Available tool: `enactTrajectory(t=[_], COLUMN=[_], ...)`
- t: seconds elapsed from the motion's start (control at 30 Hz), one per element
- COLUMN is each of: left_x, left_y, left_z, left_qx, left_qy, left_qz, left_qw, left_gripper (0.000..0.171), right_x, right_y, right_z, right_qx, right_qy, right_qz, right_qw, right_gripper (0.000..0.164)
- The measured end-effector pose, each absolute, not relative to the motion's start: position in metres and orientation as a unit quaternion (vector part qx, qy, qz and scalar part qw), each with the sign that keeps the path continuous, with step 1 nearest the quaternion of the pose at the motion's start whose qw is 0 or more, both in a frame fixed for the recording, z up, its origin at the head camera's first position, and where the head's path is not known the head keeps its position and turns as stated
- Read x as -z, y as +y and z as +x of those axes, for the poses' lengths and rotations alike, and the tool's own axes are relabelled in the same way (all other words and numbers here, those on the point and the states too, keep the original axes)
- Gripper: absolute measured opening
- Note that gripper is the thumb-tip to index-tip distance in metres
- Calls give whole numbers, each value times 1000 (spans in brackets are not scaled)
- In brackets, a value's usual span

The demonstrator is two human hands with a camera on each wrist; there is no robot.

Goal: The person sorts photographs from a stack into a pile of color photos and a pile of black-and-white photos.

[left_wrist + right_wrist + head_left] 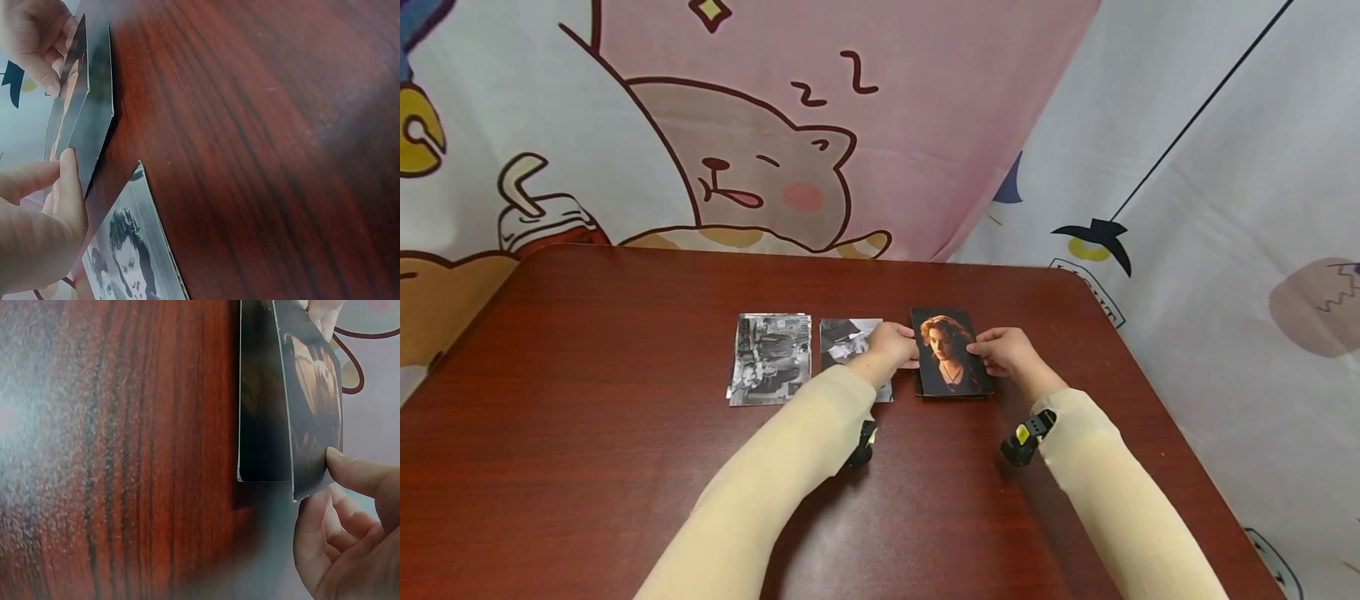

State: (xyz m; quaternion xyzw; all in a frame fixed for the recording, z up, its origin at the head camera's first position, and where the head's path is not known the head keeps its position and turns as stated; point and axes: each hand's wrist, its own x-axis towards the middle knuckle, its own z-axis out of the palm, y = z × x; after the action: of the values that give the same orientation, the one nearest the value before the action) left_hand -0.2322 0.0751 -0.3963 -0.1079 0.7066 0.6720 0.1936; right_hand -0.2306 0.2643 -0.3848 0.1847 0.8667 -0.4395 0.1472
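Note:
A dark colour photo print (951, 367) of a person with reddish hair is held up by its two side edges. My left hand (891, 343) pinches its left edge between thumb and fingers. On the opposite edge, my right hand (1006, 353) grips it with the thumb on the picture side and fingers behind. Directly beneath, another dark print (262, 412) lies on the table, with a gap to the held one in the right wrist view. A black-and-white print (131, 256) sits left of them, partly covered by my left hand and forearm in the head view.
Farther left lies a slightly uneven stack of black-and-white prints (771, 358). The reddish-brown wooden table (587, 467) ends at a back edge in front of a cartoon-patterned cloth (940, 125). Each wrist carries a small black camera.

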Motion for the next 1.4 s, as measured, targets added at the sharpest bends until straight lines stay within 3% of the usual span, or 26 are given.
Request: enactTrajectory(t=[0.1, 0.23, 0.33, 0.47, 0.6, 0.93, 1.4], left_x=[406, 454, 452, 399, 382, 381, 387], left_y=[76, 80, 72, 48, 27, -14, -46], left_z=[-238, -270, -272, -243, -234, -235, -229], left_qx=[-664, -668, -662, -647, -641, -648, -663], left_qy=[715, 723, 731, 740, 744, 741, 723], left_qz=[-108, -70, -63, -83, -87, -105, -128], left_qw=[192, 162, 153, 164, 169, 140, 148], left_gripper=[39, 37, 37, 36, 37, 41, 37], right_x=[386, 387, 387, 386, 384, 380, 380], right_y=[263, 262, 260, 257, 252, 226, 196], right_z=[-230, -229, -229, -229, -230, -235, -238], right_qx=[434, 415, 398, 387, 387, 403, 434], right_qy=[870, 882, 892, 899, 899, 895, 876], right_qz=[181, 170, 163, 161, 160, 126, 100], right_qw=[147, 143, 135, 128, 130, 144, 186], right_gripper=[33, 33, 31, 29, 29, 25, 24])
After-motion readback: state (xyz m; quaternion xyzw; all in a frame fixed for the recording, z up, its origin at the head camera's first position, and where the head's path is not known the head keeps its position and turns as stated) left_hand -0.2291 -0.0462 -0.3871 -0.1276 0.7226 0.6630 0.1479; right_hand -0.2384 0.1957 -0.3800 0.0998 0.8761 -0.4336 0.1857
